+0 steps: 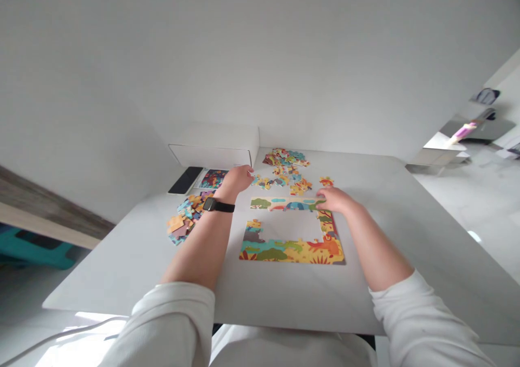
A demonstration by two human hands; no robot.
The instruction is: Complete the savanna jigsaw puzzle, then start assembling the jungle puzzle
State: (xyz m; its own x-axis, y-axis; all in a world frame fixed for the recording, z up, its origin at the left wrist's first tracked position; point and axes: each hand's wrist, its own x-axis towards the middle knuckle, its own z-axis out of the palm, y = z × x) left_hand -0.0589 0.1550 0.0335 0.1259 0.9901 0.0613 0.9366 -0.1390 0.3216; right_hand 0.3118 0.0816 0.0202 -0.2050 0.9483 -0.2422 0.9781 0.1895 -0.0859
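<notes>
A partly joined jigsaw puzzle [280,252] lies on the white table, its border pieces forming a frame with a gap on the left side. My right hand [333,199] rests at the top right corner of this frame, fingers bent over the top strip; whether they pinch a piece is hidden. My left hand [240,177] is curled near the loose puzzle pieces [264,182] behind the frame, its fingertips close together. Anything between them is too small to make out. A single orange puzzle piece [326,181] lies just beyond my right hand.
Left of my left forearm is a heap of puzzle pieces [179,225]. Behind it lie a black phone [186,180] and a picture card [213,178], before a white box [211,154]. Another pile of pieces [284,156] sits by the wall.
</notes>
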